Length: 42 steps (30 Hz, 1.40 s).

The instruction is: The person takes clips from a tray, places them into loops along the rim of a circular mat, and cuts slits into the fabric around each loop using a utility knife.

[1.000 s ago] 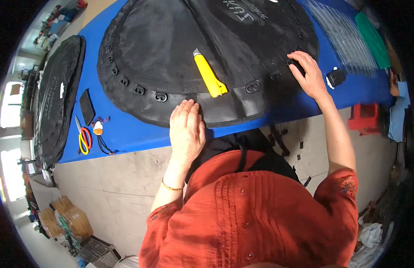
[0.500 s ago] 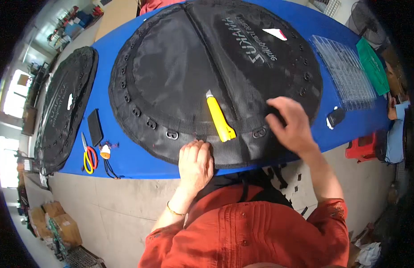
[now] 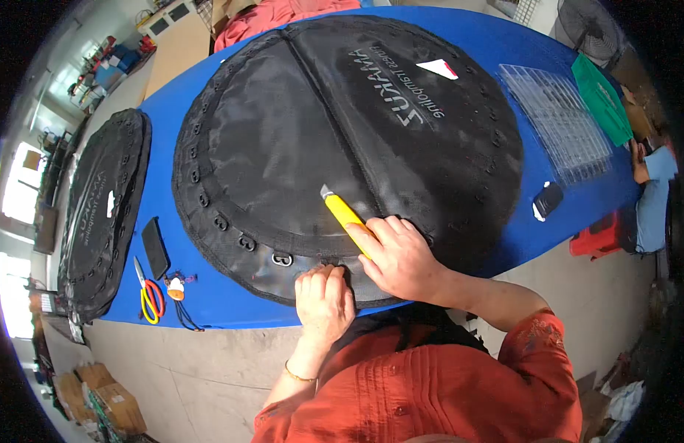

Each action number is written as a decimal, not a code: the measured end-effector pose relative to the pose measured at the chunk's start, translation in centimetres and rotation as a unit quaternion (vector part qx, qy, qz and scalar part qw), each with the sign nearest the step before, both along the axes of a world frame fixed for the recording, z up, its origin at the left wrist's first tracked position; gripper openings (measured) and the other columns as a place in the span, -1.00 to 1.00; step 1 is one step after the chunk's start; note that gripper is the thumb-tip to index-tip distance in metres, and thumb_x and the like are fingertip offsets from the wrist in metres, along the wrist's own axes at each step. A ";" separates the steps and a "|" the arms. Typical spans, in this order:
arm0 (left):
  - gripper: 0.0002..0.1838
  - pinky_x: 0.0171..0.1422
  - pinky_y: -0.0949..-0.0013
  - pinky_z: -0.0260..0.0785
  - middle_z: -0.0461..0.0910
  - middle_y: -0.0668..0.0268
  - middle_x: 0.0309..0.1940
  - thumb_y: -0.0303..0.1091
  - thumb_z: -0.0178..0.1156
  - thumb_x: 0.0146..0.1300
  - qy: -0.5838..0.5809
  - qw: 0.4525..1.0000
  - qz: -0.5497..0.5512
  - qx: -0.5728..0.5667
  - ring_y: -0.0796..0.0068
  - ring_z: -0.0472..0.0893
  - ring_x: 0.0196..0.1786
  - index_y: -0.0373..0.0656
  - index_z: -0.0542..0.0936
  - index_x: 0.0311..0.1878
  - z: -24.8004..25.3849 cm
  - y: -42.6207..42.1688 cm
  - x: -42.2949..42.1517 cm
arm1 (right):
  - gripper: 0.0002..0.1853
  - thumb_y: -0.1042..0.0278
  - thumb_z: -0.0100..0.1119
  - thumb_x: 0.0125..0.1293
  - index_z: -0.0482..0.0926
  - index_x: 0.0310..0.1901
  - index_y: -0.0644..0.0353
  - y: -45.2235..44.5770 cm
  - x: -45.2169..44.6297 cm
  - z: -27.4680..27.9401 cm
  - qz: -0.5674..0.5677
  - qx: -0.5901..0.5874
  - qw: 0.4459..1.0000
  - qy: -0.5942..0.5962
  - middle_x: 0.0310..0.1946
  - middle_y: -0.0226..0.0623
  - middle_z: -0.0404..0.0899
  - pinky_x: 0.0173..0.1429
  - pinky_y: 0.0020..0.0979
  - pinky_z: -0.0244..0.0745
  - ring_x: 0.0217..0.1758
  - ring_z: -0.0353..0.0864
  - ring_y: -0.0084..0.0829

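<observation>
Right hand [image 3: 401, 258]: fingers [image 3: 362, 238] closed on yellow knife [image 3: 342, 212], blade [image 3: 326, 190] slanting forward-left; left hand [image 3: 325, 301] near, on mat [image 3: 264, 162] edge, grip unclear.

Head-worn view, facing forward and down, close above blue table [image 3: 227, 308]

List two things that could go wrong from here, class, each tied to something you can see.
1. The left hand is at the near edge of the black mat, close to the yellow knife. If the right hand swung the bare blade around, it might nick those fingers.

2. The blade is exposed above the mat's fabric, so a slip could scratch or cut it.
</observation>
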State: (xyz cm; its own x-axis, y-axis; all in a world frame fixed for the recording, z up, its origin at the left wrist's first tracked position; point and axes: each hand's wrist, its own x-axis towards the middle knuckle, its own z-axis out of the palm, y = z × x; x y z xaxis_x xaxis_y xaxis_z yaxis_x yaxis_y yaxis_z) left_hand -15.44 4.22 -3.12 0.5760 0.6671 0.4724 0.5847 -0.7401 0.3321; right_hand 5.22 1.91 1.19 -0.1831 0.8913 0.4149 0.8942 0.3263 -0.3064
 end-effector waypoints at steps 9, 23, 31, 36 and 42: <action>-0.59 0.22 0.01 0.38 0.59 0.08 0.00 -0.43 0.30 0.17 0.015 1.000 0.006 -0.022 0.02 0.56 0.06 -0.22 0.60 0.12 0.8 0.0 0.0 | -0.40 0.57 0.10 0.20 0.44 0.35 0.32 0.2 1.3 -0.1 -0.040 0.035 0.988 0.144 -0.14 0.04 0.49 0.02 -0.06 0.55 -0.12 0.58 0.05; -0.67 0.20 0.08 0.53 0.58 -0.01 0.05 -0.46 0.31 0.35 -0.040 0.989 0.119 -0.078 -0.06 0.61 0.10 -0.28 0.57 0.15 3.5 5.0 -4.3 | -0.64 0.19 0.16 0.60 0.55 0.21 0.30 -6.7 12.2 0.0 -0.240 -0.018 0.774 0.585 -0.36 -0.51 0.50 -0.37 -0.57 0.37 -0.45 0.41 -0.69; -0.58 -0.06 0.17 0.56 0.57 0.03 -0.05 -0.33 0.47 0.30 -0.005 0.980 0.111 -0.167 0.14 0.66 -0.21 -0.28 0.58 0.13 4.2 7.2 -5.4 | -0.61 0.12 0.15 0.62 0.53 0.26 0.24 -7.4 11.7 0.2 -0.244 -0.104 0.657 0.706 -0.06 -0.27 0.67 -0.06 -0.40 0.76 -0.12 0.77 -0.42; -0.66 -0.12 0.13 0.56 0.58 0.01 -0.08 -0.38 0.43 0.31 0.058 0.990 0.089 -0.089 0.09 0.65 -0.29 -0.24 0.60 0.08 4.6 7.4 -4.6 | -0.59 0.13 0.13 0.63 0.49 0.31 0.23 -7.4 12.4 -0.6 -0.184 -0.118 0.658 0.720 0.08 -0.23 0.65 0.17 -0.28 0.74 0.08 0.72 -0.41; -0.70 -0.12 0.07 0.57 0.60 -0.02 -0.13 -0.37 0.39 0.29 0.058 0.995 0.080 -0.030 0.00 0.65 -0.29 -0.22 0.61 0.03 3.9 7.8 -4.5 | -0.59 0.12 0.12 0.63 0.50 0.30 0.22 -7.0 12.6 -0.6 -0.132 -0.115 0.649 0.740 0.12 -0.26 0.63 0.32 -0.17 0.64 0.24 0.63 -0.42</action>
